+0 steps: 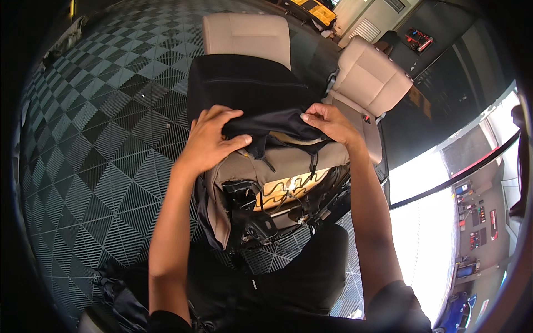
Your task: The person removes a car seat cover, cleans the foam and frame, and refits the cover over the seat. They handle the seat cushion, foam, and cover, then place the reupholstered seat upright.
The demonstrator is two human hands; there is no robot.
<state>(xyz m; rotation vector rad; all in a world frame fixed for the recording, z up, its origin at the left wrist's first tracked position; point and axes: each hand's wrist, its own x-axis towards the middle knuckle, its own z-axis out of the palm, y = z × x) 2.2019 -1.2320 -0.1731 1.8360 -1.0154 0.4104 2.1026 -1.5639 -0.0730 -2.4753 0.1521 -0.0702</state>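
A beige car seat (288, 161) lies tipped over in front of me, its underside with yellow foam, wires and black brackets facing up. A black fabric seat cover (244, 83) is pulled over its far part. My left hand (210, 139) grips the bunched near edge of the cover on the left. On the right, my right hand (327, 122) pinches the same edge. Both hands hold the cover's hem over the seat's beige edge.
Two more beige car seats stand behind: one (247, 33) at the top middle, another (369, 77) to the right. The floor (100, 139) is dark checkered grid tile. A dark cloth (119, 294) lies at lower left. Bright daylight and a tool wall are at the right.
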